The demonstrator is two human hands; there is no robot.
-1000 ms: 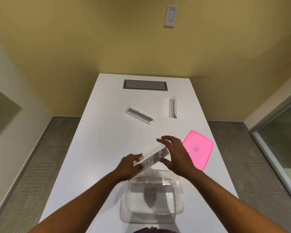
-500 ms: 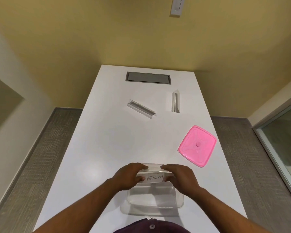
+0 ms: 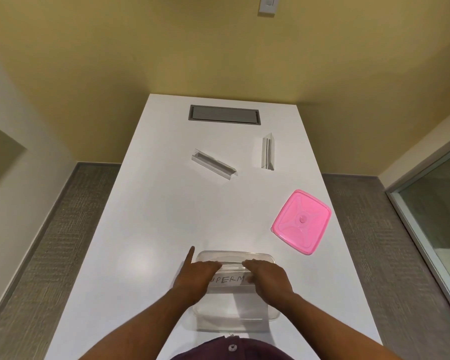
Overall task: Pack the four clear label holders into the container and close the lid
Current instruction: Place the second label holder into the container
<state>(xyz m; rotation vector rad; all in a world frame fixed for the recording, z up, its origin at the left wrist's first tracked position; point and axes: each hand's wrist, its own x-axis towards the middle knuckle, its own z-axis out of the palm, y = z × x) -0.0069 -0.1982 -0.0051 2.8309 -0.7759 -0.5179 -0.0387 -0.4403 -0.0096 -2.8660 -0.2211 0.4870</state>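
A clear rectangular container point(image 3: 234, 255) stands open near the table's front edge. Both my hands reach into it and hold one clear label holder point(image 3: 230, 279) with handwritten letters on its paper insert. My left hand point(image 3: 195, 278) grips its left end, index finger stretched out over the table. My right hand point(image 3: 269, 280) grips its right end. Two more clear label holders lie farther back: one point(image 3: 213, 164) angled left of centre, one point(image 3: 268, 152) lengthwise on the right. The pink lid point(image 3: 302, 221) lies flat on the table, right of the container.
The white table point(image 3: 153, 229) is long and narrow, with a grey cable hatch point(image 3: 224, 114) set in its far end. Grey carpet lies on both sides, a yellow wall stands behind, and a glass panel is at the right.
Both hands have carried the lettered label holder from above the container's far rim down into the container, turning it level across the width.
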